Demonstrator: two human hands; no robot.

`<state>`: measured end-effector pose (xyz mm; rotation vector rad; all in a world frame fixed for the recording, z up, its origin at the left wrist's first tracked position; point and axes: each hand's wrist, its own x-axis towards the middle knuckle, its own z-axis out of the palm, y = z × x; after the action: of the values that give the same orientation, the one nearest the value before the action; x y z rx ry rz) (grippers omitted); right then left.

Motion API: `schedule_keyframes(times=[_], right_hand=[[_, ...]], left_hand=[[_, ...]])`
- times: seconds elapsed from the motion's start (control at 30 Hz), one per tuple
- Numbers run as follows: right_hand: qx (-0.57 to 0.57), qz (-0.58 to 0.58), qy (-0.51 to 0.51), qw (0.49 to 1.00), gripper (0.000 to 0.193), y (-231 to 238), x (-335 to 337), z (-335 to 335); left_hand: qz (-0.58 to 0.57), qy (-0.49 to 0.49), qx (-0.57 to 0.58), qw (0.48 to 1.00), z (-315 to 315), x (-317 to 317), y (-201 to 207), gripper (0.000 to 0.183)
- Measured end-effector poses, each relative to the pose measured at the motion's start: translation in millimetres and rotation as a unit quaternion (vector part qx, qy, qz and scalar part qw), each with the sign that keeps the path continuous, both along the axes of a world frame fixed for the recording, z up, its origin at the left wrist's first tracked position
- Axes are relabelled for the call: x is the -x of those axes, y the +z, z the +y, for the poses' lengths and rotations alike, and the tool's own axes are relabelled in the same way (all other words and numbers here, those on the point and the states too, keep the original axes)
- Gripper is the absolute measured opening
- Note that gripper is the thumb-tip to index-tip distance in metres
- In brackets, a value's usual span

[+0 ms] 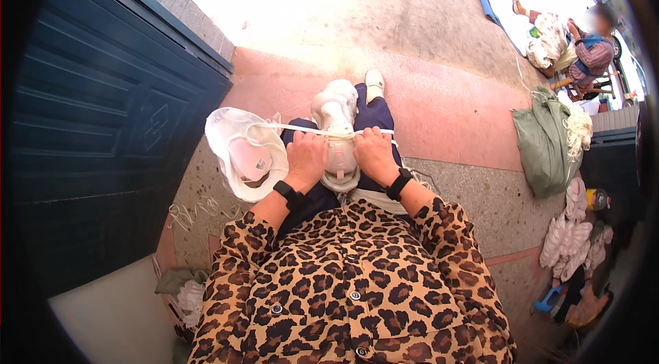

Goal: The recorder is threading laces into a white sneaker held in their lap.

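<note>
A long, pale, translucent bundle (336, 107) with rounded, bulging sides lies lengthwise between my knees. Across it runs a narrow white strap (292, 128), pulled fairly straight between my hands. My left hand (307, 157) is closed on the strap at the bundle's left side, with a loop trailing off to the left. On the opposite side my right hand (375, 157) is closed round the same strap, its knuckles up. Beside my left knee stands an open white container or bag (223, 127) with a pinkish piece (250, 158) inside; its exact kind cannot be made out.
A blue panelled door (130, 117) stands on the left. Tangled white cords (199, 214) lie on the floor near it. To the right are a green sack (546, 144) and pale bundles (566, 240). Another person (594, 55) sits far right beside white material (546, 41).
</note>
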<state>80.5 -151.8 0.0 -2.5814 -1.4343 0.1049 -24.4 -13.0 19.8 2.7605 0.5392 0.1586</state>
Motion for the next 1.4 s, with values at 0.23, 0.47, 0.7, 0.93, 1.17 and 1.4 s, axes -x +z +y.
schedule_keyframes(times=[0.23,0.47,0.7,0.93,1.17,1.4], right_hand=[[-0.140,0.069,-0.022,0.988,0.015,-12,9,-4],[-0.126,0.000,0.007,0.992,0.008,1,9,0],[-0.060,-0.108,0.133,0.983,0.010,13,-12,13],[-0.540,-0.109,0.027,0.834,0.011,199,-54,-13],[-0.780,0.085,-0.121,0.608,0.015,267,-114,-106],[-0.349,0.627,-0.214,0.663,0.021,110,-70,-29]], left_hand=[[0.093,-0.127,0.284,0.946,6,-88,-10,0.046],[0.180,0.044,0.530,0.828,21,-112,20,0.062],[0.090,0.145,0.671,0.722,44,-98,28,0.053],[0.189,0.226,0.596,0.747,12,-112,13,0.028],[0.015,-0.012,0.194,0.981,9,-83,-1,0.028],[0.006,-0.045,0.215,0.975,48,-25,-28,0.027]])
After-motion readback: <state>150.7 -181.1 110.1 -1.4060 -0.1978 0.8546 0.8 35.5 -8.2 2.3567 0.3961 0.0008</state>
